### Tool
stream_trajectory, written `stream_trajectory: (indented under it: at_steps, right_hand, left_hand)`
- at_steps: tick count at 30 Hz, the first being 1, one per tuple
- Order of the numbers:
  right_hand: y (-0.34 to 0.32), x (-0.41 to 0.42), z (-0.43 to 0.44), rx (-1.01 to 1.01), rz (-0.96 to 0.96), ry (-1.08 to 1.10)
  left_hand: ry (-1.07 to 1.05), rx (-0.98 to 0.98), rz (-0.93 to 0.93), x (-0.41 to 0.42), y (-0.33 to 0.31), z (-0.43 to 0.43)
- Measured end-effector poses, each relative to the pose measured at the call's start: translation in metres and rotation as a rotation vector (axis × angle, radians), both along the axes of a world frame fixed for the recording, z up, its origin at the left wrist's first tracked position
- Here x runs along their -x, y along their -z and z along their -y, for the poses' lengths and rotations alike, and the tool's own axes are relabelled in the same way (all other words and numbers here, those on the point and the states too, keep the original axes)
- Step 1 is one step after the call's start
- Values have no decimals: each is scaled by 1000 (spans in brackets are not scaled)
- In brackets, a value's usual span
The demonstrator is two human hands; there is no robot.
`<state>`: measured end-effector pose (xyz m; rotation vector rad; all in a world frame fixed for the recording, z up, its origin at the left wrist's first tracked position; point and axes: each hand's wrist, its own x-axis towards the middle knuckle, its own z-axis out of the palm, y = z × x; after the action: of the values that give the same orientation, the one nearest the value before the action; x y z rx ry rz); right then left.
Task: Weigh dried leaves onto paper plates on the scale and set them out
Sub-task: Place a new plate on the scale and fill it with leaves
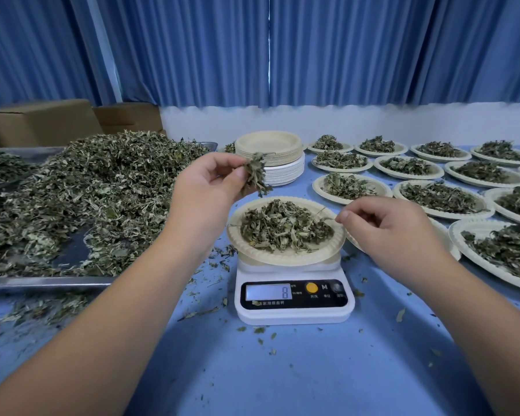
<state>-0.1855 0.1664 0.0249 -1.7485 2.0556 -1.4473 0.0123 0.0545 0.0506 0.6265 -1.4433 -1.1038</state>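
Above the tabletop (282,370), left hand (204,187) fingers pinch a leaf clump (255,177) over the plate (282,261) on the scale (294,316), right hand (397,232) fingers a thin stem (327,219).

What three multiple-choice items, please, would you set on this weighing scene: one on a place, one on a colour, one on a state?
1. Where does the stack of empty plates stand?
A. Behind the scale.
B. On the metal tray.
C. In the person's lap.

2. What colour is the scale's round button?
A. Blue.
B. White.
C. Yellow.

3. What is the left hand doing?
A. Lying flat on the table.
B. Pinching a clump of leaves above the plate on the scale.
C. Pressing the button.

Answers:
1 A, the stack rises just beyond the scale.
2 C, the button beside the display is yellow.
3 B, its grip holds the clump over the loaded plate.
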Motion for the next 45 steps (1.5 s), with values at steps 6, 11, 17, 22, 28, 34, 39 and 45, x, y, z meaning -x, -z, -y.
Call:
stream_trajectory:
  at_steps: [6, 11, 17, 22, 28, 34, 39, 45]
  right_hand:
    - [1, 0, 1, -3, -1, 21]
    - [0, 0, 0, -9, -2, 30]
    - [-1, -1, -1, -26, -1, 30]
    - [-2, -1, -1, -30, 10, 34]
    - [-2, -2, -2, -25, 6, 32]
    - [-2, -2, -2, -24, 6, 26]
    - [-2, -2, -2, -24, -2, 24]
    - [-2, -2, -2, -22, 6, 20]
  left_hand:
    - [-156, 4, 19, -15, 0, 19]
    - [-380, 40, 154, -40, 1, 42]
    - [-623, 32, 630, -69, 8, 64]
    - [-681, 19, 819, -78, 9, 71]
    - [-694, 6, 973, -84, 15, 76]
    - [-652, 8, 1026, -88, 17, 78]
    - [-628, 10, 1067, -89, 16, 75]
    - [-605, -22, 1175, -89, 18, 77]
